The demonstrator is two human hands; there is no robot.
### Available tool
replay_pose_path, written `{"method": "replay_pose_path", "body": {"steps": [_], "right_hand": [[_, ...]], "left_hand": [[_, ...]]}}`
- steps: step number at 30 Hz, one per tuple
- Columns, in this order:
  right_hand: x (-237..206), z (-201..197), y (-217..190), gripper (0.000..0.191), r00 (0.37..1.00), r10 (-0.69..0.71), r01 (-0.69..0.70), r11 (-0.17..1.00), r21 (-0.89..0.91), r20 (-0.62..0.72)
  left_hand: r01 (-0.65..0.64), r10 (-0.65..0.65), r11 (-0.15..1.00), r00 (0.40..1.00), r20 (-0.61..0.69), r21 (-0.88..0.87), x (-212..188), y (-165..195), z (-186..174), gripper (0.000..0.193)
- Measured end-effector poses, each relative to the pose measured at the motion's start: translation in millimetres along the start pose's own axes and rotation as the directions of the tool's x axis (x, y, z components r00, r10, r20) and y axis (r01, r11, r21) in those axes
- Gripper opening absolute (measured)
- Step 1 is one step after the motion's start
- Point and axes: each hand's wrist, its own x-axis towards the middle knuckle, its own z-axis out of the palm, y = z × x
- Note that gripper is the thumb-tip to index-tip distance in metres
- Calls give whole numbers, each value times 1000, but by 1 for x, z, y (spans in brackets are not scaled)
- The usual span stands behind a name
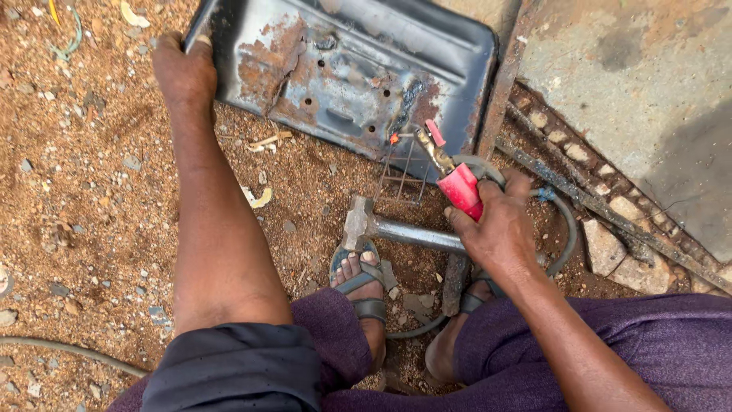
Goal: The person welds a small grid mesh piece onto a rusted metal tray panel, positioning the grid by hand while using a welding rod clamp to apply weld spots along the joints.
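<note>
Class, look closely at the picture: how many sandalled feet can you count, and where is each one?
2. One foot in a grey sandal sits just below the hammer head. The other foot is beneath the right hand, largely hidden by it and a metal bar.

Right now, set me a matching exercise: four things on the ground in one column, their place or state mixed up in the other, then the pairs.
Things:
1. rusty metal panel
2. red electrode holder
3. hammer
4. wire grid

Places or states:
A. lying on the dirt by the sandalled foot, touched by the right hand
B. held at its corner by the left hand
C. gripped in the right hand
D. leaning at the panel's lower edge

Pairs: 1-B, 2-C, 3-A, 4-D
</note>
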Motion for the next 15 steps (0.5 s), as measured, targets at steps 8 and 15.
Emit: {"method": "replay_pose_path", "body": {"steps": [8, 15], "right_hand": [[8, -7, -2, 51, 976, 206, -215, 954, 210, 63], [0, -6, -8, 59, 970, 193, -196, 981, 1, 147]], "left_hand": [[-28, 30, 992, 999, -18, 126, -15, 16, 0, 31], [-23, 28, 998, 995, -98, 55, -4, 5, -5, 25]]}}
